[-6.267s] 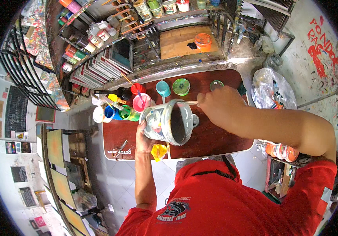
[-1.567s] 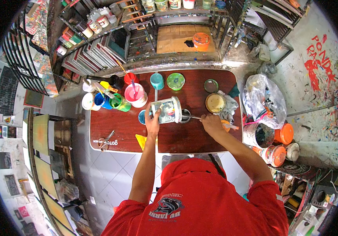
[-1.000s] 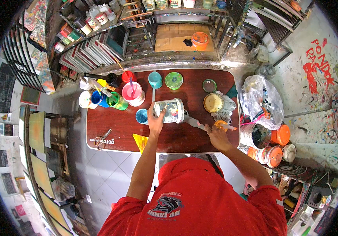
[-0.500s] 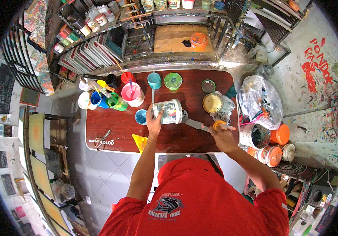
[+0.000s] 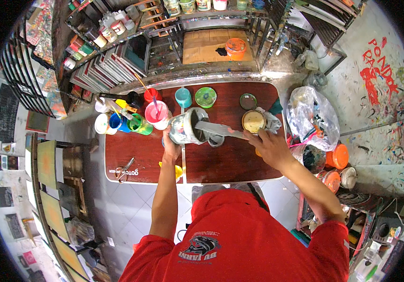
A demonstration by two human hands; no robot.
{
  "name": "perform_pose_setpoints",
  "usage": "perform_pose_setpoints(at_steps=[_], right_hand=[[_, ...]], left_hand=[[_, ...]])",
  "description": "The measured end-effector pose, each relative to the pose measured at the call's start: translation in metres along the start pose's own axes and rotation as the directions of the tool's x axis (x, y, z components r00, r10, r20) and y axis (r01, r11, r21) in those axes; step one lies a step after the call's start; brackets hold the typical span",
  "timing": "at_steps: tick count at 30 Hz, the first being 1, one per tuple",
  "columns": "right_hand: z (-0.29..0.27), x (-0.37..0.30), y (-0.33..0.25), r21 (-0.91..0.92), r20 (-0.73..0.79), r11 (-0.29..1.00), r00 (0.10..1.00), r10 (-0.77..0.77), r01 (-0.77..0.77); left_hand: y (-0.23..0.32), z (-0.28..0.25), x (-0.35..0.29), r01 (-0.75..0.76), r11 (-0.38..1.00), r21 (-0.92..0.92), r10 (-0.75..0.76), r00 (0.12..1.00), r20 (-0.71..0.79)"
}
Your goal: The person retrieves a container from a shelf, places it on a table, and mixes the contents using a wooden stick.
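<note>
My left hand [image 5: 172, 146] is wrapped round a paint-smeared white tub [image 5: 182, 128], which it holds tilted above the table with the dark mouth toward the right. In my right hand [image 5: 271, 149] is a long flat grey spatula [image 5: 223, 129], its blade pointing left with the tip at the tub's mouth. Under the blade sits a small grey cup [image 5: 216, 140]. Just beyond my right hand lies a round container with a yellowish top [image 5: 253, 121]. The blue cup near my left hand is mostly hidden.
Open paint pots, including a pink one [image 5: 156, 111] and a green one [image 5: 140, 123], crowd the table's [image 5: 230, 164] far left. A turquoise cup [image 5: 183, 97] and green lid [image 5: 205, 97] stand at the back. Scissors [image 5: 126, 169] lie front left. A plastic bag [image 5: 312, 120] is off the right edge.
The tub has shifted left and its mouth now shows more. The spatula has risen from beside the tub to its mouth, with my right hand moving slightly farther away from me.
</note>
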State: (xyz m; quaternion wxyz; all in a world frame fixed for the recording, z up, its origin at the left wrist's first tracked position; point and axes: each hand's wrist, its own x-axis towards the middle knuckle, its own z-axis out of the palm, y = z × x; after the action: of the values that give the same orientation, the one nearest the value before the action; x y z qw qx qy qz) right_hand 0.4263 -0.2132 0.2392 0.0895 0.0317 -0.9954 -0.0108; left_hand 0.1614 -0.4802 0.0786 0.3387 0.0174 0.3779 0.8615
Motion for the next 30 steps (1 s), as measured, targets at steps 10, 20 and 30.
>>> perform_pose_setpoints(at_steps=[10,20,30], right_hand=[[-0.06,0.09,-0.012,-0.407,-0.157,0.908,0.972,-0.175,0.097],[-0.044,0.088,-0.013,0.054,0.235,0.987,0.963,0.133,-0.149],[-0.015,0.06,-0.035,0.555,0.593,0.738,0.804,-0.027,-0.384]], left_hand=[[0.066,0.039,-0.001,-0.001,0.992,0.127,-0.005,0.999,0.047],[0.085,0.085,-0.013,-0.095,0.962,0.258,0.044,0.979,0.198],[0.058,0.078,0.009,0.036,0.999,0.04,-0.043,0.984,0.173]])
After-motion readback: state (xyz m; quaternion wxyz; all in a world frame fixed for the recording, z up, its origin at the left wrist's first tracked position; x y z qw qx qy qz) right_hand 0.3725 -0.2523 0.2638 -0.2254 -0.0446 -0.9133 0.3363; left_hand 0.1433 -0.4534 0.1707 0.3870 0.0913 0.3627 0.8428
